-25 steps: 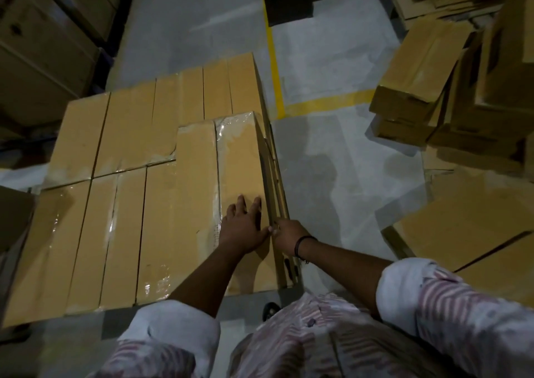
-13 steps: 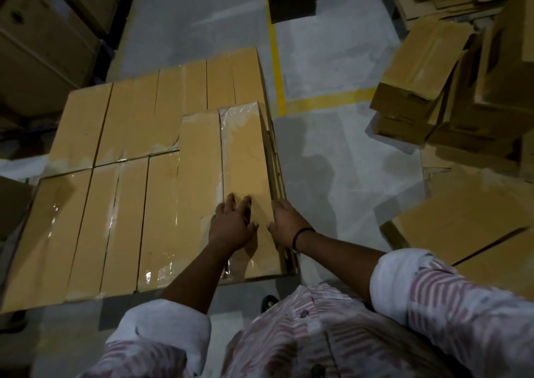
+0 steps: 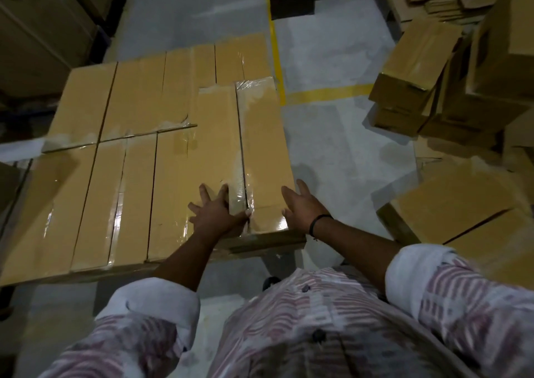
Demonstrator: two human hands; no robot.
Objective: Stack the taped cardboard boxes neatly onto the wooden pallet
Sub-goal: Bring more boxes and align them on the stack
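— Where is your left hand [image 3: 215,215]?

— Flat, fingers spread, gripping nothing, pressing on the near end of a long box [image 3: 202,158] in the top layer.

— And your right hand [image 3: 300,208]?

— Open, fingers apart, beside the near right corner of the end box [image 3: 264,146]; whether it touches, you cannot tell.

— How does that box lie?

— Flat, between your two hands, its long axis running away from you, side against the box under your left hand.

— Other boxes?

— A loose pile [image 3: 433,88] sits well off past your right hand.
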